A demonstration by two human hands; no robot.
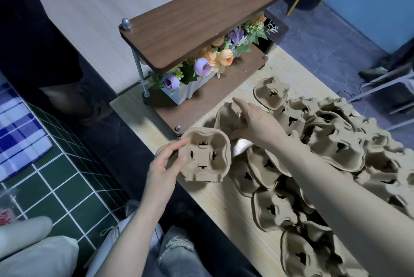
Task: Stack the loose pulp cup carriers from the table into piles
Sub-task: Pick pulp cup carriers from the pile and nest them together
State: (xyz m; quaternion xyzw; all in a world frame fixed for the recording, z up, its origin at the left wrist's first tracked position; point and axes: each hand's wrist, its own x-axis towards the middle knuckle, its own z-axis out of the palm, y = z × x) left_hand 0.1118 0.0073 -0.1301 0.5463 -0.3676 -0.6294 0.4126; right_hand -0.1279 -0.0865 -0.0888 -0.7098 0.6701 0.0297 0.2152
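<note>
My light-wood worktop point(208, 207) carries a dark two-tier shelf point(201, 14) over artificial flowers point(215, 61). Green tiled floor point(67, 187) left; blue wall point(369, 3), possibly a panel, beyond.

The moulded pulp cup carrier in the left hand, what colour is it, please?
Plain light brown, unpatterned moulded pulp cup carrier; head view.

— Can you read any lettering, label or number anywhere here?
— No. Nothing legible shows on any surface in view; whatever marks exist are too blurred to read.
</note>
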